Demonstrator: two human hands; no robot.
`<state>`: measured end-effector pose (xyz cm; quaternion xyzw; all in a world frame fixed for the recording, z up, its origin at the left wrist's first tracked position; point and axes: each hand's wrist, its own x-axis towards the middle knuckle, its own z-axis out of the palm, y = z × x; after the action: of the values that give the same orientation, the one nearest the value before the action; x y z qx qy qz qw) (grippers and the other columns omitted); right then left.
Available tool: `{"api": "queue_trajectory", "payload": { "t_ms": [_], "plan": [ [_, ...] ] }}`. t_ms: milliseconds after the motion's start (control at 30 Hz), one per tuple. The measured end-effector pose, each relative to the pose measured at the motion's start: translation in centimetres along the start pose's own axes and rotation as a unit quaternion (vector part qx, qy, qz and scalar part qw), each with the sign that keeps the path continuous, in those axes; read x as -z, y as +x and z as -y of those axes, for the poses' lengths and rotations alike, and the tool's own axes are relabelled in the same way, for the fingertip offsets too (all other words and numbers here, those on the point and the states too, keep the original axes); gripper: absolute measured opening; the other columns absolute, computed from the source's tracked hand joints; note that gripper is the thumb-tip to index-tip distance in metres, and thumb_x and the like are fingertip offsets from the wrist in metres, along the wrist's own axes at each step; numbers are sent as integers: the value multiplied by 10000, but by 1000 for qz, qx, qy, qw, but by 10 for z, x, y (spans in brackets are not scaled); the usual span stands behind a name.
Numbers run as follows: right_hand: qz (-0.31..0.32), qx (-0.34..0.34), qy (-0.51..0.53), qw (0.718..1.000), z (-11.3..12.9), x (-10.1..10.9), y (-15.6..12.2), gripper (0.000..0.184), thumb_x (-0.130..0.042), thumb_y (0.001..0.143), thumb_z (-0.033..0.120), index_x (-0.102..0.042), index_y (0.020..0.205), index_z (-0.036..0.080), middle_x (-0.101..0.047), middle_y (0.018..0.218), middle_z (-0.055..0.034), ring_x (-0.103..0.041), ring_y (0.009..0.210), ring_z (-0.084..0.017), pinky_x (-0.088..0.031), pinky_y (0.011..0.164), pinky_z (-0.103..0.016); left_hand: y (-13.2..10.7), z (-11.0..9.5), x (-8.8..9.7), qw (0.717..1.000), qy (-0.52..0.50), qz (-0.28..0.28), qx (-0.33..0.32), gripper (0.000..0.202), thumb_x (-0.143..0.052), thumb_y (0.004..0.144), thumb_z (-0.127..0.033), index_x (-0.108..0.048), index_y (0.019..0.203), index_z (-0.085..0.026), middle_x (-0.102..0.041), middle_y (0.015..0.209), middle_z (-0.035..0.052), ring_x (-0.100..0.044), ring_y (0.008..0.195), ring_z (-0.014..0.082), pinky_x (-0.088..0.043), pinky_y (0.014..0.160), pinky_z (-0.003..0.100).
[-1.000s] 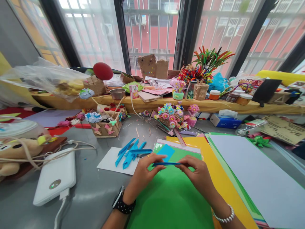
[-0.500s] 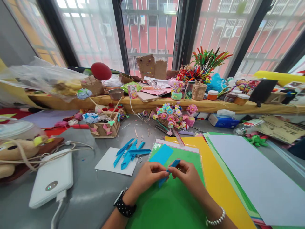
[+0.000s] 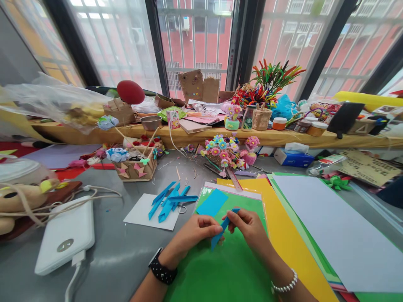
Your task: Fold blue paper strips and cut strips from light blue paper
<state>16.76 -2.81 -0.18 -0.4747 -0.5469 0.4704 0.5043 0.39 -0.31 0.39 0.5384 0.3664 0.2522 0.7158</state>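
My left hand (image 3: pixel 192 235) and my right hand (image 3: pixel 248 226) both pinch a narrow folded blue paper strip (image 3: pixel 220 232), which is held tilted over a green sheet (image 3: pixel 220 272). A small flat blue paper rectangle (image 3: pixel 212 202) lies on the green sheet just beyond my hands. To the left, several folded blue strips (image 3: pixel 170 201) are piled on a white sheet (image 3: pixel 141 214). A black watch is on my left wrist and a bead bracelet is on my right.
Yellow (image 3: pixel 289 235) and pale lilac (image 3: pixel 333 226) sheets are stacked to the right. A white power bank (image 3: pixel 66 237) with cable lies at left beside a plush toy (image 3: pixel 19 199). A cardboard basket (image 3: pixel 135 167), paper flowers (image 3: pixel 225 153) and a cluttered wooden shelf (image 3: pixel 201 136) stand behind.
The blue strip was held level between both hands a second ago; now it is turned to a slant and my hands have drawn closer together.
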Motion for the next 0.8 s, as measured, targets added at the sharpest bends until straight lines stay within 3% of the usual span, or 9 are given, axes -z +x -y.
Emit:
{"api": "queue_trajectory", "payload": {
  "t_ms": [133,233,533,667,800],
  "plan": [
    [5,14,23,1000,1,3,2,279,-555,734,401,-647,667,147,-530,513,20,-512,494,-104,-410,508,-218,-3,-2,-2,999,-15,31,11,343,-618,658,-437,-645,772,-115,-661,716,54,-591,640,141,-407,594,233],
    [27,2,36,999,0,2,2,256,-579,715,391,-638,769,147,-571,572,12,-545,531,-115,-436,530,-228,-1,-2,-2,999,-6,36,0,295,-656,636,-385,-643,749,-112,-649,670,39,-570,600,120,-397,577,219],
    [36,3,6,999,0,1,2,226,-556,751,338,-613,851,144,-620,712,-20,-574,645,-132,-456,580,-230,4,2,-1,998,54,-27,-28,271,-620,653,-394,-622,702,-127,-620,603,1,-548,539,103,-409,551,209],
    [29,-4,8,1000,-2,1,2,245,-533,762,356,-597,855,138,-600,695,-19,-559,628,-129,-462,573,-232,6,2,6,988,111,-96,-39,314,-585,646,-446,-609,655,-133,-590,540,-12,-508,452,92,-378,451,188],
    [6,2,-13,1000,-7,1,3,283,-490,784,387,-591,866,136,-606,776,-50,-561,646,-140,-470,578,-245,4,-3,25,947,194,-243,-76,332,-523,674,-464,-612,727,-148,-596,550,-8,-518,470,116,-387,454,204]
  ]
}}
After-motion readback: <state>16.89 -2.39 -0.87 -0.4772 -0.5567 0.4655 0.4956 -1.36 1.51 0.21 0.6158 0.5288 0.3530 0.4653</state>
